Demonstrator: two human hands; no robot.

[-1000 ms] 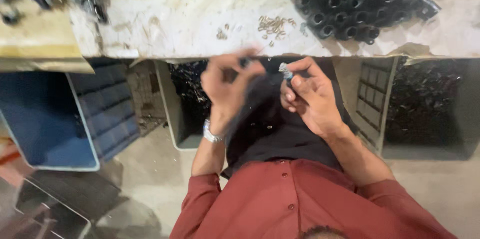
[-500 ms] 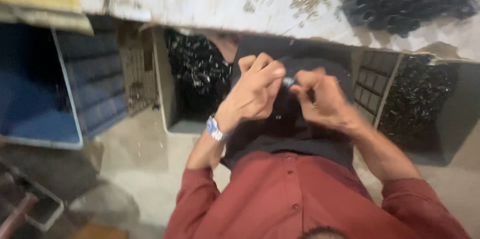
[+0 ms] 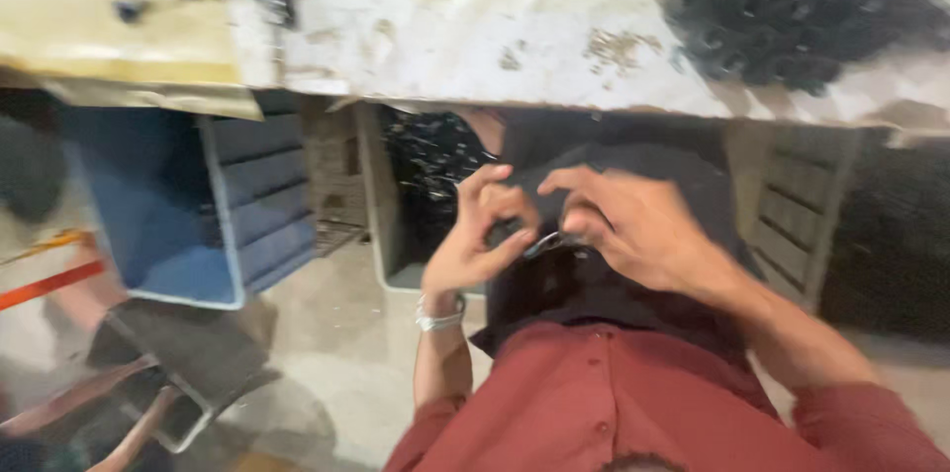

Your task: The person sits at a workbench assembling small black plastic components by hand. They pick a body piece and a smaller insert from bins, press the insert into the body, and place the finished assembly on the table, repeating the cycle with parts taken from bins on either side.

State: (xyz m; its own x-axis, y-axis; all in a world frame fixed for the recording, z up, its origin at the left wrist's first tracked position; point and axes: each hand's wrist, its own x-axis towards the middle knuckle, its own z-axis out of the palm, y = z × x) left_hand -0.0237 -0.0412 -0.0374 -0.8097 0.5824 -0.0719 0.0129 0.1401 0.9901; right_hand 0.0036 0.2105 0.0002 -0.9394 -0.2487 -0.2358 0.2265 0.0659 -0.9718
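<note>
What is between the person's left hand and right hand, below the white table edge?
In the head view, a small shiny metal part sits between the left hand and the right hand, pinched by both; blur hides its shape.

Dim warm light, heavy motion blur throughout, deep shadow under bench (image 3: 475, 27)

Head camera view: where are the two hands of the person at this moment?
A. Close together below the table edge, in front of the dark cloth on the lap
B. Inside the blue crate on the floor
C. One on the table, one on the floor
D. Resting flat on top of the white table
A: the left hand and right hand meet around a small metal piece below the table edge, over the dark cloth.
</note>
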